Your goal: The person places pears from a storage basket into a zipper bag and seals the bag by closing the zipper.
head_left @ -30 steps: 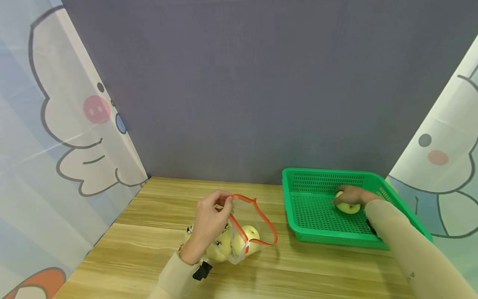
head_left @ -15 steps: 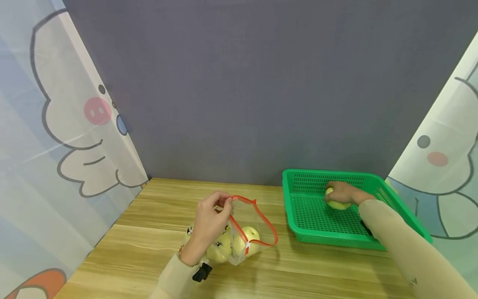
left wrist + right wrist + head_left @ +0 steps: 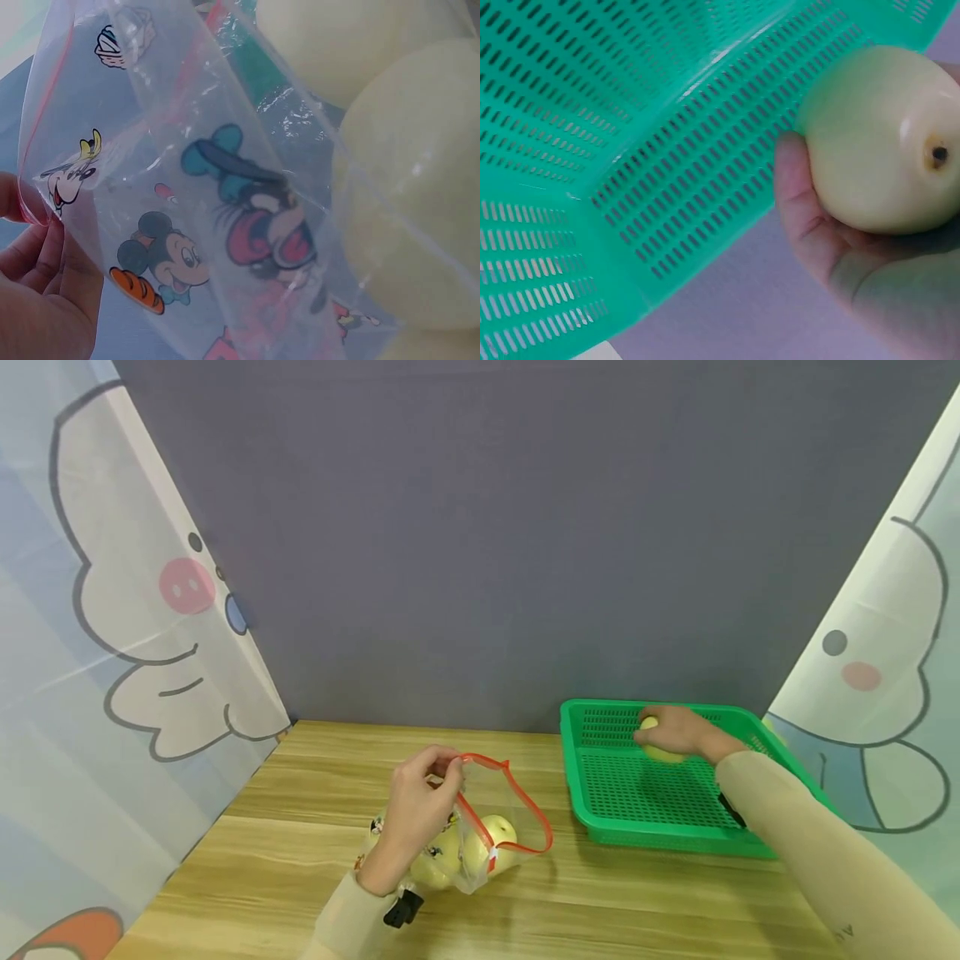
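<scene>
My left hand (image 3: 422, 797) pinches the red-edged rim of a clear zip bag (image 3: 480, 789) printed with cartoon figures. The bag lies on its side, its mouth held open toward the right. Several pale yellow apples are inside; one apple (image 3: 495, 835) sits close to the mouth, and another apple (image 3: 412, 180) shows large through the plastic in the left wrist view. With my right hand (image 3: 678, 731) I grip a pale yellow apple (image 3: 889, 139), raised above the floor of the green basket (image 3: 637, 785). Fingers and thumb wrap its sides, leaving the dark-centred end visible in the right wrist view.
The shallow perforated basket stands at the right of the wooden table (image 3: 300, 843), near the grey back panel (image 3: 450, 568). A strip of table separates it from the bag. Curtains with cartoon prints (image 3: 187, 585) hang at both sides.
My right hand has lifted the apple off the basket floor and carried it leftward and up. The left hand and the bag have stayed nearly still; the head view shifted slightly.
</scene>
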`<state>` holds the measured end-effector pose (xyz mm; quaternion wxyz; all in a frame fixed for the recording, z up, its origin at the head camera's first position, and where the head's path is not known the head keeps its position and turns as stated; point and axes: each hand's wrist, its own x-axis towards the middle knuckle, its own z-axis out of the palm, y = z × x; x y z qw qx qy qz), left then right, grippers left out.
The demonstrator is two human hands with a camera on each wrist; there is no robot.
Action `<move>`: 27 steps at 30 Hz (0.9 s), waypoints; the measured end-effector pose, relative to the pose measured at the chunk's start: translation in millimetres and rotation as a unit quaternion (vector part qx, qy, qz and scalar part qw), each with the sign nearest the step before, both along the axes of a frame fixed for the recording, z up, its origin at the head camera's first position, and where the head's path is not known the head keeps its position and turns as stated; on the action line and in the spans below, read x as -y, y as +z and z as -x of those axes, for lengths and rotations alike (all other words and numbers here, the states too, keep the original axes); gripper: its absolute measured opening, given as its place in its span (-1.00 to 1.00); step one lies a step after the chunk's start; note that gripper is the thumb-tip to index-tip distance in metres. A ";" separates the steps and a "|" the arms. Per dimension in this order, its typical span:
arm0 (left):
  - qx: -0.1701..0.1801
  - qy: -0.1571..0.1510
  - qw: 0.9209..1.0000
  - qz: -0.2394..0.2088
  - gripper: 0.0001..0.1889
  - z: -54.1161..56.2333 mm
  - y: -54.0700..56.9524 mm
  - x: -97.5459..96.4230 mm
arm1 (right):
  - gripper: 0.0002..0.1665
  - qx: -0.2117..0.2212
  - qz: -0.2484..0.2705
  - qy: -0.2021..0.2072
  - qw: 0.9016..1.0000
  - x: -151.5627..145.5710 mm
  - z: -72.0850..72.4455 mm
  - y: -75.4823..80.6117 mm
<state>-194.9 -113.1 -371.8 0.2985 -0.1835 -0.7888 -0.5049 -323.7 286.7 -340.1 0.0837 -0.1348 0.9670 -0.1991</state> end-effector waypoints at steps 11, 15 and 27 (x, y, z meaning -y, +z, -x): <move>-0.002 -0.006 1.000 -0.003 -0.92 -0.5 0.1 3.4 | -0.26 -0.029 0.013 -0.022 0.999 5.7 -19.3 23.4; 0.001 -0.009 1.000 -0.004 -0.92 0.0 0.0 3.8 | -0.27 -0.039 0.010 -0.026 0.999 6.6 -26.4 27.2; 0.012 -0.006 1.000 -0.011 -0.89 0.8 0.4 4.6 | -0.31 -0.068 0.005 -0.021 0.997 14.0 -44.0 32.2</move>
